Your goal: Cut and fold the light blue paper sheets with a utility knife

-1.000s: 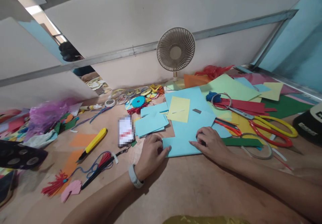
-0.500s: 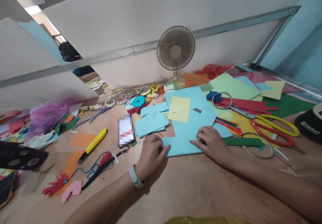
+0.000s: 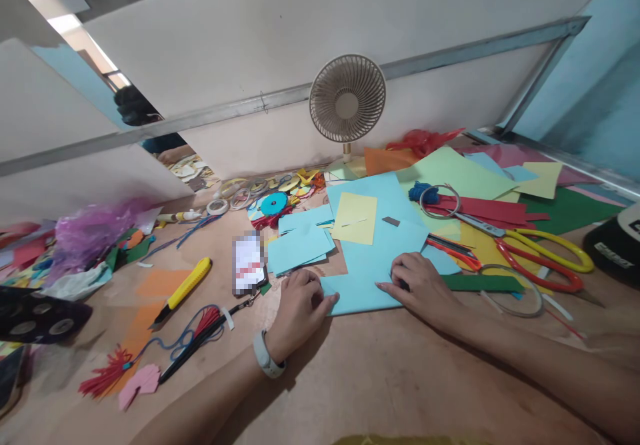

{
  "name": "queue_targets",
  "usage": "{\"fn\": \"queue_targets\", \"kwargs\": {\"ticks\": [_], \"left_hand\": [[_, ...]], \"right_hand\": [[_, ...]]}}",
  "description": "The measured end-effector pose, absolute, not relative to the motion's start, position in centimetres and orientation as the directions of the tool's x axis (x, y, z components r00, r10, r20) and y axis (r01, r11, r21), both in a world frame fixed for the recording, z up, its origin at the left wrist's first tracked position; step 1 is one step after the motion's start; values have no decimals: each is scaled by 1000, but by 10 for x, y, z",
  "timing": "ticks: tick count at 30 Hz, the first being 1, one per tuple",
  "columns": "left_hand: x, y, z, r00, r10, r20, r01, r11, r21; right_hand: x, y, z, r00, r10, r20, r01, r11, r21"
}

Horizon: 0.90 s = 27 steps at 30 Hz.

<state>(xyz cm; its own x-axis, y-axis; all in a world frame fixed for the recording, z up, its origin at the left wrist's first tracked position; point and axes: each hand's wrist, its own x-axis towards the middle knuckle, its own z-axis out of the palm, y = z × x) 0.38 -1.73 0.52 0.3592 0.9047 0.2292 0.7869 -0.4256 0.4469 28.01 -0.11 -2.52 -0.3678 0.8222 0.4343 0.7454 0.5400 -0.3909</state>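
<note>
Blue paper sheet [image 3: 367, 278] — pressed flat under left hand [image 3: 299, 310] and right hand [image 3: 419, 286].

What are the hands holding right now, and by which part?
Both hands press the light blue sheet flat on the table: the left hand at its near left corner, the right hand on its near edge. Neither lifts it.
</note>
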Motion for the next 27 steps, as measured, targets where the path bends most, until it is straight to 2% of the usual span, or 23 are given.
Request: {"fn": "queue_targets", "kwargs": {"ticks": [12, 17, 20, 22, 24, 27], "left_hand": [[5, -17, 6, 360, 900, 244, 800, -433, 415], [5, -19, 7, 354, 912, 207, 840, -407, 360], [2, -17, 2, 350, 905, 242, 854, -414, 313], [0, -13, -4, 418, 856, 304, 819, -499, 282], [-2, -6, -8, 572, 758, 313, 720, -647, 250], [-3, 5, -7, 829, 537, 158, 484, -830, 277]], "right_hand": [[279, -1, -25, -370, 819, 439, 763, 538, -360], [280, -2, -25, -370, 822, 433, 766, 534, -359], [280, -2, -25, -366, 830, 420, 766, 525, -370], [280, -1, -25, -348, 844, 409, 775, 504, -381], [280, 0, -27, -319, 857, 403, 788, 477, -390], [280, 1, -29, -290, 868, 403, 796, 453, -402]]}}
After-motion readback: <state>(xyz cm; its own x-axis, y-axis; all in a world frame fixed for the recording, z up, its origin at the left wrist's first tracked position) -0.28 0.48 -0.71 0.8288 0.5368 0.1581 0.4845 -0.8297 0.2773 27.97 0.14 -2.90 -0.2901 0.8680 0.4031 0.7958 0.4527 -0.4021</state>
